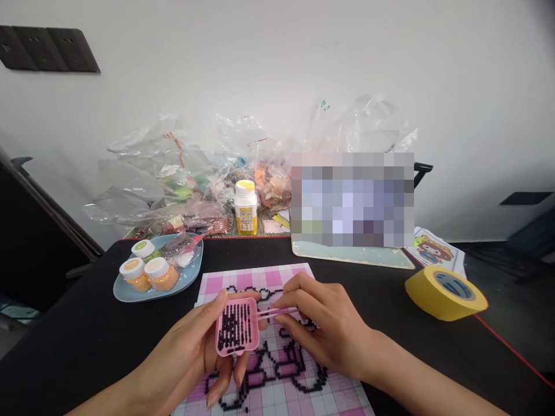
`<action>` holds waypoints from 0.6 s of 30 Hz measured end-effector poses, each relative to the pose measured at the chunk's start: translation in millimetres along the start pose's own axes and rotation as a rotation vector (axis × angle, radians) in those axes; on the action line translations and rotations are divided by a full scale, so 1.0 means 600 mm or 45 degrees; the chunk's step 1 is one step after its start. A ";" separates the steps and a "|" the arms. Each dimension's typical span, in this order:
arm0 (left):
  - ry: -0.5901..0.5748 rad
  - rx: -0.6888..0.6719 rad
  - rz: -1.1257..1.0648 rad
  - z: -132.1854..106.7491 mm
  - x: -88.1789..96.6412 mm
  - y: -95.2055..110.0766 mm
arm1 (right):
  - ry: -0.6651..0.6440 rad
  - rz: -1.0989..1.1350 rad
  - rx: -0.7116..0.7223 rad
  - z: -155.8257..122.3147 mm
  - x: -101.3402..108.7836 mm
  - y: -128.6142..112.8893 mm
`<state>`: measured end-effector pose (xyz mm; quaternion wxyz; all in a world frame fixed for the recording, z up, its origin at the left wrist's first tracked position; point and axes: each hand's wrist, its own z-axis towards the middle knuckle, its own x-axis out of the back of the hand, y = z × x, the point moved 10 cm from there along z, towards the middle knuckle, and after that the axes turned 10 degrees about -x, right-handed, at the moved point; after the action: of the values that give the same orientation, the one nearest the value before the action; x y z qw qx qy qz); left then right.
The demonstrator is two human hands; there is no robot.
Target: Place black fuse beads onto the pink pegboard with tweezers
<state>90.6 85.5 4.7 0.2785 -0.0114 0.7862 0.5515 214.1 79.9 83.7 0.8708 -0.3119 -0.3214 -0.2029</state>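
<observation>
My left hand (208, 323) grips a small pink bead tray (256, 341) by its side, above the pegboard. Inside the tray, black beads (234, 326) lie mostly in rows along its grooves. Pinched in my right hand (323, 315) are pink tweezers (273, 312), whose tips reach the tray's right edge. Whether a bead sits between the tips is too small to tell. Beneath both hands is a pink and white checked pegboard (299, 274), with black beads set on it as an outline. My hands hide part of that outline.
Left, a blue plate (119, 293) carries several white-lidded bead jars (160, 274) and a small bag. Behind stand a white and yellow bottle (245, 208) and clear plastic bags (191, 196). A blurred picture area (353, 202) rises at back right. Yellow tape (433, 294) lies at right.
</observation>
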 end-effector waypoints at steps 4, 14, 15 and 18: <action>0.001 -0.005 0.012 -0.002 0.003 -0.001 | 0.008 -0.016 0.014 0.001 -0.001 -0.003; -0.022 0.006 -0.030 0.002 0.010 -0.013 | 0.016 -0.043 0.041 -0.001 -0.004 -0.008; -0.039 0.010 -0.031 0.001 0.008 -0.015 | 0.026 -0.049 0.046 -0.001 -0.002 -0.009; -0.066 0.018 -0.028 -0.001 0.005 -0.015 | 0.062 -0.047 0.054 0.000 0.008 -0.012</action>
<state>91.0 82.4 -4.2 0.3049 -0.0036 0.7824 0.5430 213.5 74.2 90.2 0.8809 -0.2823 -0.3101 -0.2196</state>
